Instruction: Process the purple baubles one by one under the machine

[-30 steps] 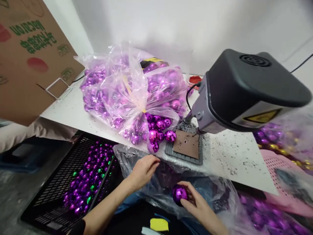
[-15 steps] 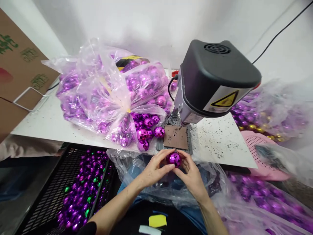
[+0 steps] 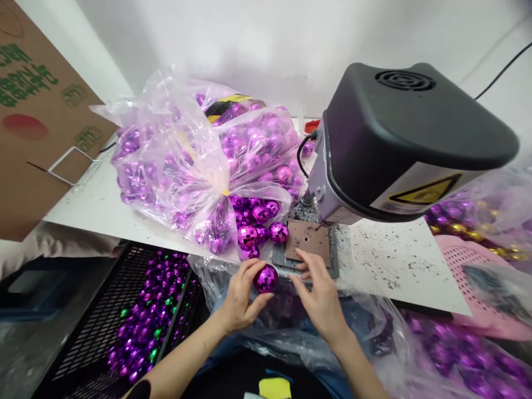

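My left hand (image 3: pixel 241 296) grips a purple mirrored ball (image 3: pixel 265 279) just below the table's front edge. My right hand (image 3: pixel 318 293) is open beside it, fingers stretched toward the front of the brown pad (image 3: pixel 310 243) on the grey base plate of a small bench drill (image 3: pixel 399 144). Several more purple faceted balls (image 3: pixel 260 221) spill from a big clear plastic bag (image 3: pixel 199 160) just left of the plate.
A black crate (image 3: pixel 103 327) with purple and green balls sits low on the left. A cardboard box (image 3: pixel 37 111) stands at far left. A pink basket (image 3: pixel 469 271) and more bagged purple balls lie on the right. Clear plastic covers my lap.
The ball was in my right hand, then held between both hands; now only my left hand holds it, shifted left, and my right hand has let go and opened near the plate.
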The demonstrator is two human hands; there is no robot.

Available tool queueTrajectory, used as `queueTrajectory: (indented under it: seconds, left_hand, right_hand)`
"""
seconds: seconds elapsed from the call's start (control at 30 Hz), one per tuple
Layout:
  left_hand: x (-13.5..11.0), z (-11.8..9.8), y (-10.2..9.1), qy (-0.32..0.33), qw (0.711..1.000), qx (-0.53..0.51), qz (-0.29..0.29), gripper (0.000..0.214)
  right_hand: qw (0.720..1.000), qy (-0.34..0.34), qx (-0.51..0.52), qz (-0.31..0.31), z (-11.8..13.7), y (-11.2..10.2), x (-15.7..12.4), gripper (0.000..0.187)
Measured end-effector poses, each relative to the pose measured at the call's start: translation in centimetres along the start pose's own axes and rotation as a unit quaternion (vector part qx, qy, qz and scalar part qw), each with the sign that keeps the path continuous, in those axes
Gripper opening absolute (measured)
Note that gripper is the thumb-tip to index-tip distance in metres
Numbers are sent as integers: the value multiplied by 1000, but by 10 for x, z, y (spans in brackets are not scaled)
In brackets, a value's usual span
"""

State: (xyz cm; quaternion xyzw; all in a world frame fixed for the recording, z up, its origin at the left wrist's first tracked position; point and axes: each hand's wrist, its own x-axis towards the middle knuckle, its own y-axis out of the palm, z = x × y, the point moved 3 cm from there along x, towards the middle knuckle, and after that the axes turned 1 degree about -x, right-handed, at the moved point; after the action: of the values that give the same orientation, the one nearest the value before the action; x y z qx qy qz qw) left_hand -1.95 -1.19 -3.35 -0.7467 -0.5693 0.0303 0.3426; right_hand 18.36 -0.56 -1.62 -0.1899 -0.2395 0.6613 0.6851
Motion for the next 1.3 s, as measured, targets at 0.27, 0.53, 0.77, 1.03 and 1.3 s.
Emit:
queueTrajectory:
  seconds: [0.27, 0.53, 0.77, 1.03, 1.3]
  left_hand:
    - [36, 35, -4, 34, 997, 55, -44, 57]
    - [35, 30, -2, 11, 993, 84, -78, 58]
    - [25, 16, 4, -27, 996, 6, -84, 54]
    - [39, -2, 10, -195, 929, -306, -75, 50]
    - [53, -13, 22, -313, 738, -598, 8, 53]
  right_hand:
    - [981, -97, -151, -75, 17, 56, 62, 47]
    - [969, -132, -184, -97, 14, 58, 73, 52]
    - [975, -128, -144, -110, 6, 40, 41, 52]
    - [981, -105, -86, -138, 0, 17, 12, 42]
    - [987, -77, -32, -137, 6, 9, 1, 33]
